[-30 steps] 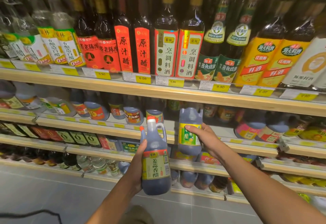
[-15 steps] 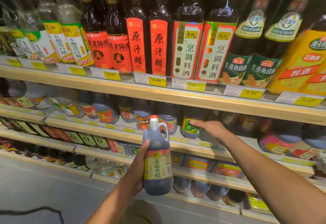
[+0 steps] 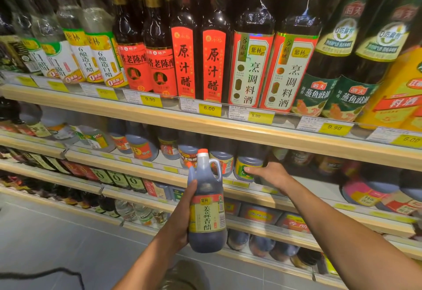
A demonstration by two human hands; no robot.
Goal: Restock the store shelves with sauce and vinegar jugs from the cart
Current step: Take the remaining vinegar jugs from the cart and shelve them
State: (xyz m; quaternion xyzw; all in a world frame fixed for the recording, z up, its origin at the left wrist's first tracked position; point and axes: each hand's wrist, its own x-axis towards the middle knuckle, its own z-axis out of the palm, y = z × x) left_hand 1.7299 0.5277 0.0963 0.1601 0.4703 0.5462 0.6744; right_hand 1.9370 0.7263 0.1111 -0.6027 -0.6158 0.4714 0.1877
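My left hand (image 3: 182, 219) grips a dark vinegar jug (image 3: 207, 212) with an orange cap and a yellow-green label. It holds the jug upright in front of the lower shelves. My right hand (image 3: 270, 173) reaches onto the second shelf (image 3: 146, 164) and holds a second dark jug (image 3: 247, 166) with a yellow-green label. That jug stands on the shelf beside other jugs. My thumb lies across its label, and the other fingers are hidden behind it.
Tall vinegar and cooking-wine bottles (image 3: 251, 66) fill the top shelf above yellow price tags (image 3: 209, 109). More jugs (image 3: 141, 146) line the second shelf to the left, and others stand at the right end (image 3: 365, 189). The lower shelves hold bottles over a grey tiled floor (image 3: 57, 239).
My right hand carried the yellow-green labelled jug up and back onto the second shelf, where it now stands. My left hand stayed in place with its jug. The camera moved closer.
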